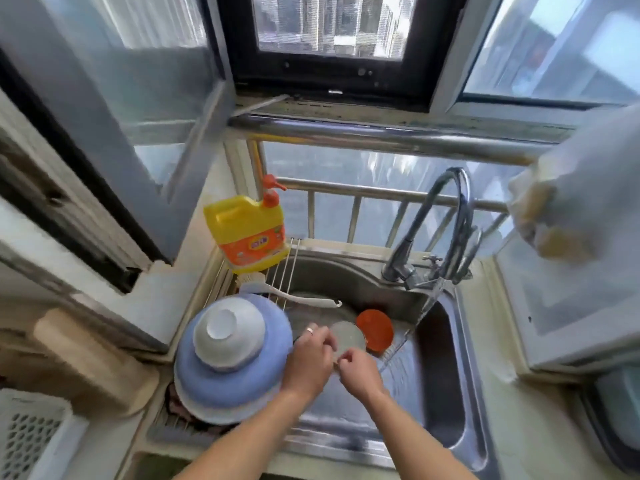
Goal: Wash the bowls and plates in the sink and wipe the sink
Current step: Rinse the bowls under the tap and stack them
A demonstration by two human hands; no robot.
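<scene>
Over the steel sink (446, 393) my left hand (308, 362) and my right hand (360, 370) both grip a small pale round dish (348, 336), left on its left rim, right on its near edge. An orange-red bowl (375, 329) lies in the basin just behind the dish. Water streams from the faucet (450, 230) into the basin, to the right of my hands. On the left rack stands a stack of upturned dishes: a white bowl (225, 336) on blue bowls (235, 375) and white plates.
A yellow detergent bottle (247, 233) with an orange pump stands at the sink's back left corner. A white dish brush (294, 296) lies across the wire rack. A white perforated basket (31, 441) is at the lower left; a window railing (363, 195) runs behind the sink.
</scene>
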